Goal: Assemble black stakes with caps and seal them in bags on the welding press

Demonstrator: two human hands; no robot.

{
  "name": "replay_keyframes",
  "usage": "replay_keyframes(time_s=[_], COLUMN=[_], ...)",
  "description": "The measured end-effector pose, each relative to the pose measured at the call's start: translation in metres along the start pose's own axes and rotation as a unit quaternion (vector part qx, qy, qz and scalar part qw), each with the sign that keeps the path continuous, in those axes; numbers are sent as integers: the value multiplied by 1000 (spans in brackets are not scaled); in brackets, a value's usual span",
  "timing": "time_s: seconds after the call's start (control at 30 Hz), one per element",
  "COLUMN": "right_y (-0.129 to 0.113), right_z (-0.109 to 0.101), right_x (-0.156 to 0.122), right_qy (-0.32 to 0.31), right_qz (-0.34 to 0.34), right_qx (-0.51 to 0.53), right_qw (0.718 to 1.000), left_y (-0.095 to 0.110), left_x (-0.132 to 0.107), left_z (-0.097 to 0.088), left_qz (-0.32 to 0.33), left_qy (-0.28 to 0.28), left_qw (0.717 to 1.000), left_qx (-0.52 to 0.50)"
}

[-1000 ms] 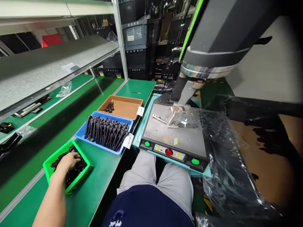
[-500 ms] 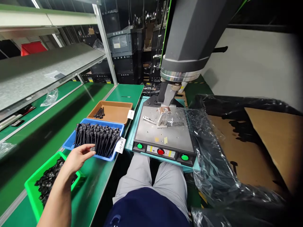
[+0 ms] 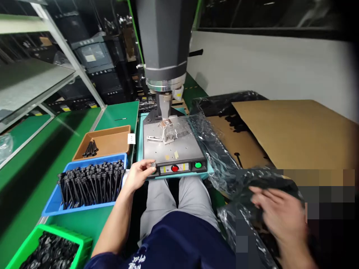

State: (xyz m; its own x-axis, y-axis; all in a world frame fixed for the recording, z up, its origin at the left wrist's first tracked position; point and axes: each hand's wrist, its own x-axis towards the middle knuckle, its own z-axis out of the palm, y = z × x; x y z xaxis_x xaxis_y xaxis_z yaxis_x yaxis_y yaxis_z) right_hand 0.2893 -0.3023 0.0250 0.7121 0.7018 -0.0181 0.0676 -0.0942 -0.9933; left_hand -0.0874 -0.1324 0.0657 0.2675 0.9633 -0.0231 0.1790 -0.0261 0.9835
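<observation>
My left hand (image 3: 138,175) pinches a small dark grey part (image 3: 153,164) between thumb and fingertips. It is held over the left end of the press's control bar, in front of the left button. My right hand (image 3: 280,215) is out to the right, above the black plastic sheeting (image 3: 224,175); motion blurs its fingers. The press base plate (image 3: 151,149) carries a small clamp fixture (image 3: 166,136) under the press head (image 3: 165,106). A red button (image 3: 175,168) and a green button (image 3: 198,164) show on the bar.
On the left, a blue tray (image 3: 50,203) holds many black stemmed parts. A brown tray (image 3: 112,140) has several similar ones, and a green bin (image 3: 84,243) holds small black pieces. A plastic-lined cardboard box (image 3: 291,130) stands to the right.
My left hand has moved right from the blue tray to the control bar, still pinching the small part. My right hand has come into view at the right. The view has turned right.
</observation>
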Motion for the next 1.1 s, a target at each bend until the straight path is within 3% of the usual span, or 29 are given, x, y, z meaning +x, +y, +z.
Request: replay_keyframes(time_s=[0.1, 0.2, 0.33, 0.53, 0.77, 1.1], right_y=[8, 6, 0, -4, -6, -2], right_z=[58, 109, 143, 155, 157, 153], right_x=[-4, -8, -19, -27, -22, -18], right_qy=[-143, -275, -372, -402, -447, -479], right_qz=[-34, -97, -148, -149, -55, -14], right_qx=[37, 16, 15, 17, 59, 71], right_qw=[988, 956, 916, 903, 891, 875], left_y=[9, 15, 15, 7, 0, -2], left_x=[9, 7, 2, -2, 0, 4], left_z=[35, 57, 63, 57, 56, 53], left_qz=[32, 67, 87, 46, -21, -22], left_qy=[-44, -72, -83, -97, -148, -179], left_qw=[998, 992, 986, 984, 969, 965], left_qx=[-44, -80, -117, -142, -195, -192])
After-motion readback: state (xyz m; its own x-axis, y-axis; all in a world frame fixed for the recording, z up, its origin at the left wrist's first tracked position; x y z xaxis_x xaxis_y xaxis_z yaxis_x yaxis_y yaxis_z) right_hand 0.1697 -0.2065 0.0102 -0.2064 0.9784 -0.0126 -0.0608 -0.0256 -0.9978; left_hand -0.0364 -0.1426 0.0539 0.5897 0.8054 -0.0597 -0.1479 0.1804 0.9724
